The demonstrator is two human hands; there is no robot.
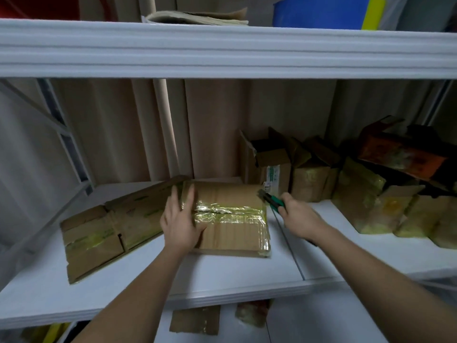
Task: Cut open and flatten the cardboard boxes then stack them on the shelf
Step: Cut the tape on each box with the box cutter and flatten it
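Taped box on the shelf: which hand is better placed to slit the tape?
Right. The right hand already grips the green cutter at the taped box's far right corner; the left hand lies flat, steadying it.

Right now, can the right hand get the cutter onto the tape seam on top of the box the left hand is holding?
Probably yes. The right hand holds the green cutter at the taped box's far right corner, nothing lying between. The left hand rests flat on the box's left part, leaving the seam's right stretch uncovered.
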